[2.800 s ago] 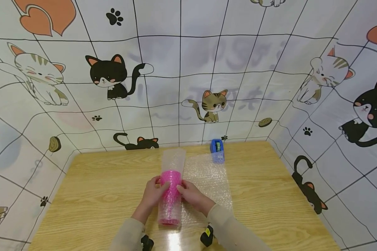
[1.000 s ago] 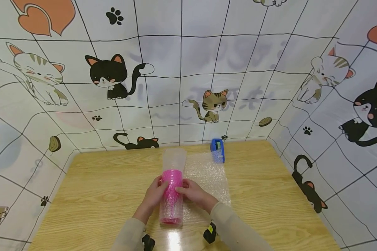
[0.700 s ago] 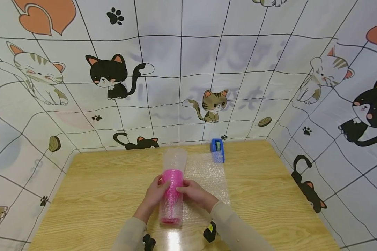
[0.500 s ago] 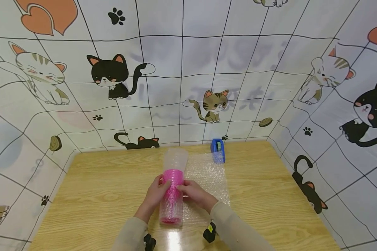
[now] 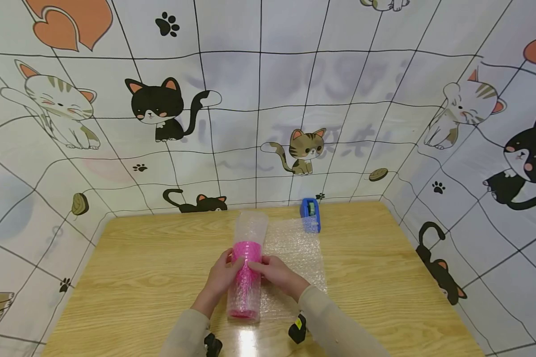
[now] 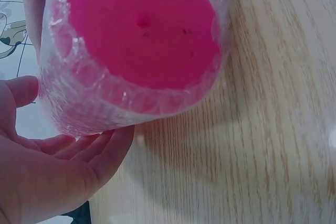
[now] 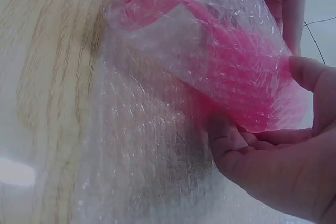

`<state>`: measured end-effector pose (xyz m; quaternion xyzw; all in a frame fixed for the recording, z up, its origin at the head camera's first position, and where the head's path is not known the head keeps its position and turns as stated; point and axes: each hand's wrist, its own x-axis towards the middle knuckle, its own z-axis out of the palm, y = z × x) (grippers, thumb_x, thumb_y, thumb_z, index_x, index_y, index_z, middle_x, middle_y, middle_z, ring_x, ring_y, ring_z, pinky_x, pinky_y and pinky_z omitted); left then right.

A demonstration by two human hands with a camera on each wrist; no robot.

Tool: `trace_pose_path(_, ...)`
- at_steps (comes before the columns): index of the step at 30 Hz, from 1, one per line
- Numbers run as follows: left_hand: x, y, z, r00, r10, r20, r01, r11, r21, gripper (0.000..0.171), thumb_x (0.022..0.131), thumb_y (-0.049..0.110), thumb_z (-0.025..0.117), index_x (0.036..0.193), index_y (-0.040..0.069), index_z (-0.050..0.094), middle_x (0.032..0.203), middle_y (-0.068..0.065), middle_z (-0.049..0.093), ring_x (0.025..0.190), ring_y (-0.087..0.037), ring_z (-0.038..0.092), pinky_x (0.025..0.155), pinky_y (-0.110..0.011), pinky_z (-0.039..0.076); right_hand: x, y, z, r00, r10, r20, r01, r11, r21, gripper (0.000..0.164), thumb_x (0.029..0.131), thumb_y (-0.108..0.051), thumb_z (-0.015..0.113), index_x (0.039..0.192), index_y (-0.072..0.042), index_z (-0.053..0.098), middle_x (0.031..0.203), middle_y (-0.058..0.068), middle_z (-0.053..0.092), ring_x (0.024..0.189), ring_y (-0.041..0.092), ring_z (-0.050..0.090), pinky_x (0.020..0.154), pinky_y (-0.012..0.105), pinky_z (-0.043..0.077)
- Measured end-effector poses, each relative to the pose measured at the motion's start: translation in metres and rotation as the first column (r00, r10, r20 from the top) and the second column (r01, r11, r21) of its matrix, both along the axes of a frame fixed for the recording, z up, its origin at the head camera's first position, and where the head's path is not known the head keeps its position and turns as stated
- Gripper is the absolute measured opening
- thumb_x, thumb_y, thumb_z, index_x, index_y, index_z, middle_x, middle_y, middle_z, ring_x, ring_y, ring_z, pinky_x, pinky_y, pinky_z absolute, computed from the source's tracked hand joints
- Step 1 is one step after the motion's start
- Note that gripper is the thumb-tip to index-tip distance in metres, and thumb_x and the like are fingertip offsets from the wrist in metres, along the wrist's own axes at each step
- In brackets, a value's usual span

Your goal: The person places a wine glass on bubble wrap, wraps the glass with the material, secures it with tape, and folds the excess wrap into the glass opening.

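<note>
A pink cylinder (image 5: 245, 290) lies lengthwise on the table, wrapped in clear bubble wrap. Its flat round pink end (image 6: 147, 30) faces the left wrist camera. The left hand (image 5: 222, 273) grips the wrapped cylinder from the left, thumb on top and fingers at its side. From the right, the right hand (image 5: 283, 276) holds it too, with the thumb over the top and the fingers low against the side. Beyond the cylinder's far end, the wrap sticks out as a hollow tube (image 5: 251, 227). A flat stretch of bubble wrap (image 5: 295, 248) runs out to the right, partly beneath the right hand.
A blue tape dispenser (image 5: 310, 209) stands at the table's back edge, its front overlapped by the wrap's far right corner. The wooden table (image 5: 161, 258) meets cat-printed cloth walls (image 5: 232, 79) at the back and sides. Black wrist cameras (image 5: 297, 329) hang under both sleeves.
The wrapped cylinder has shifted slightly to the right, and the flat sheet's right edge slightly left. Both hands stay around the cylinder, with the right thumb a little further over its top.
</note>
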<state>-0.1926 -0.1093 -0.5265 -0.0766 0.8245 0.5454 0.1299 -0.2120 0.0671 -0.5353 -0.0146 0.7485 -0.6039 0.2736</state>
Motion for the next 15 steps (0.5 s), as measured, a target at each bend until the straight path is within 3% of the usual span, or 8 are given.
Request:
trace_pose_path(6,-0.0003,0.0029,0.0010,1.000,0.016,-0.001,-0.016,1.000,0.017,0.064,0.100,0.039,0.049,0.150,0.004,0.031,0.145,-0.026,0.043,0.130,-0.045,0.047,0.103,-0.056,0.046,0.0017,0.0013,-0.0003,0.998,-0.061,0.005,0.060,0.997,0.040,0.072,0.091,-0.043,0.065,0.136,0.007,0.039,0.129,0.021,0.058,0.117,0.031,0.060,0.102,0.049,0.049)
trace_pose_path(15,0.0013,0.0052,0.0011,0.999,0.034,-0.018,-0.034,0.999,0.034,0.059,0.100,0.033,0.049,0.149,0.004,0.034,0.143,-0.026,0.045,0.127,-0.044,0.051,0.100,-0.053,0.049,0.0026,0.0015,-0.0012,0.996,-0.087,-0.014,0.088,0.996,0.028,0.071,0.091,-0.041,0.065,0.138,0.008,0.043,0.133,0.022,0.057,0.122,0.035,0.057,0.106,0.049,0.046)
